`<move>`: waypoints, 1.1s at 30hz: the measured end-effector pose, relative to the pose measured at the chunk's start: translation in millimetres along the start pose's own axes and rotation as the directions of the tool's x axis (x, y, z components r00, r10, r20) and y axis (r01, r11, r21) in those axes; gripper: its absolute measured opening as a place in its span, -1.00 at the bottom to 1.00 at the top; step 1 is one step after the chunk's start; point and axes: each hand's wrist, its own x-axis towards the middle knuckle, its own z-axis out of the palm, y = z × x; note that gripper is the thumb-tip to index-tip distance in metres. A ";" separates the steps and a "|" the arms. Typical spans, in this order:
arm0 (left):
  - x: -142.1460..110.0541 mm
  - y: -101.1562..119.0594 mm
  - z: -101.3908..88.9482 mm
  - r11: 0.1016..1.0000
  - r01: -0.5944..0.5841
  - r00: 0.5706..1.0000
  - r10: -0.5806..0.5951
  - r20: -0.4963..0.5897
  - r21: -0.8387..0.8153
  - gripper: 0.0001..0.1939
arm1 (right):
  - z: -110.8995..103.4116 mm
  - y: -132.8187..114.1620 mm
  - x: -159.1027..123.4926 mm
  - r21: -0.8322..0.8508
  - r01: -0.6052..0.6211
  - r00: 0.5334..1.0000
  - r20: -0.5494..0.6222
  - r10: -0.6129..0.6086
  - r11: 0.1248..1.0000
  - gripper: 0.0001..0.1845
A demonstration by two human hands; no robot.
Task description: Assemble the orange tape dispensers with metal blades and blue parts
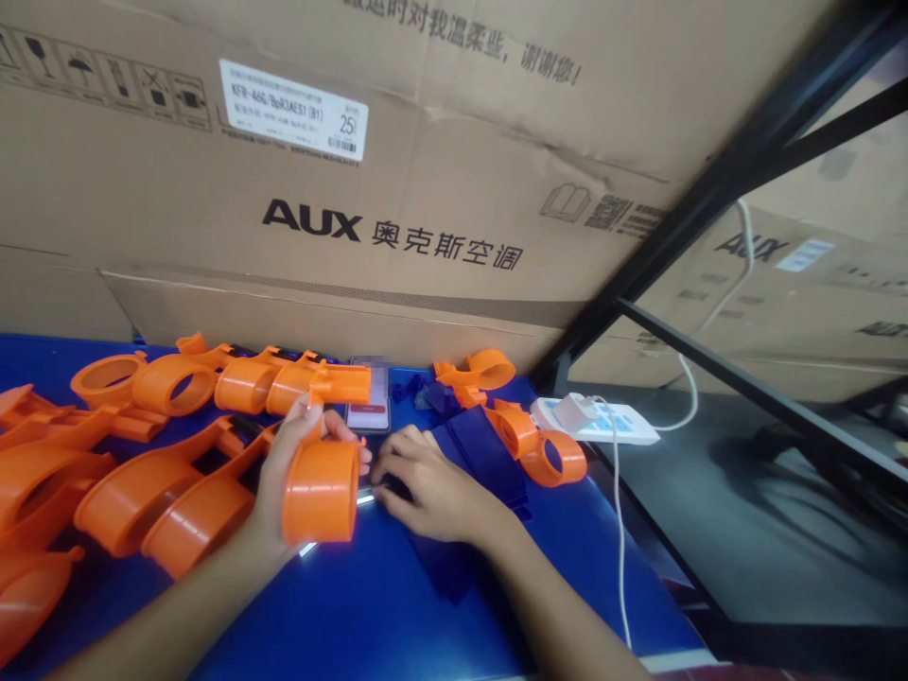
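My left hand [275, 473] is closed around an orange plastic tape dispenser [321, 492], its wide ring facing down towards me and its flat end up. Just right of it, my right hand [426, 482] is low over the blue tabletop [369, 605] with thumb and fingers pinched together. A thin shiny strip [365, 496] shows at those fingertips, partly behind the dispenser; whether they grip it I cannot tell. Dark blue flat pieces [472, 454] lie beside and beneath my right hand. Behind both hands is a phone [369, 417], its screen lit.
Several more orange dispensers [142, 497] crowd the left side; others [553, 458] lie at the right. A white power strip [624, 423] with a plug and cable sits at the right edge by a black metal frame [667, 199]. A large cardboard box [397, 170] stands behind.
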 end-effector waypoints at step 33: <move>1.3 -27.9 1.3 0.997 -0.034 0.985 0.021 0.170 0.073 -0.63 | -4.6 10.3 4.3 0.739 0.029 0.702 -0.494 0.512 0.674 -0.78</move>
